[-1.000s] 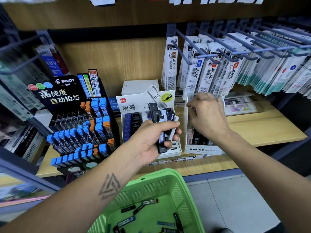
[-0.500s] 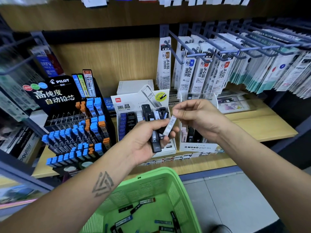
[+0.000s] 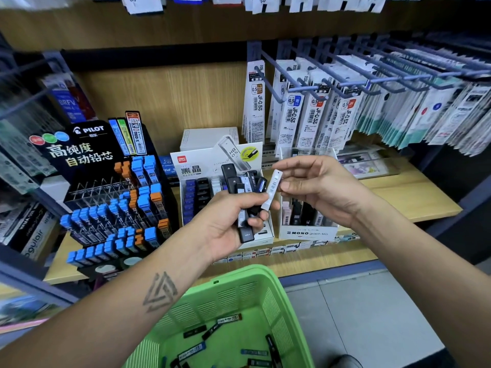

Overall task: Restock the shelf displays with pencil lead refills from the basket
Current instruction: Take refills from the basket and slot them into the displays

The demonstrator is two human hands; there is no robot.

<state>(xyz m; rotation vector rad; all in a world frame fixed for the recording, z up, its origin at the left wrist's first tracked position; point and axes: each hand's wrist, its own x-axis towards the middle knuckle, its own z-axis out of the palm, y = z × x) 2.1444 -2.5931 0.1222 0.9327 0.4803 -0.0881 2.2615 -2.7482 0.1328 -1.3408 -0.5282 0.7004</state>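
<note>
My left hand (image 3: 233, 221) grips a bunch of black and dark-blue lead refill cases (image 3: 240, 187), fanned upward in front of the white Deli display box (image 3: 212, 166). My right hand (image 3: 316, 187) pinches one white refill case (image 3: 272, 188) by its upper part, beside the bunch and touching my left fingers. Behind my right hand stands the white MONO display box (image 3: 308, 232) with refills standing in it. The green basket (image 3: 268, 285) below holds several loose refill cases (image 3: 228, 318).
A black Pilot rack (image 3: 111, 203) with blue and orange refills stands at the left on the wooden shelf (image 3: 414, 197). Metal hooks (image 3: 313, 83) with hanging pen refill packs jut out above the right side. Grey floor (image 3: 372, 309) lies right of the basket.
My right hand came back from the MONO box to the bunch and now pinches a white refill case, drawing it a little to the right. My left hand stayed in place.
</note>
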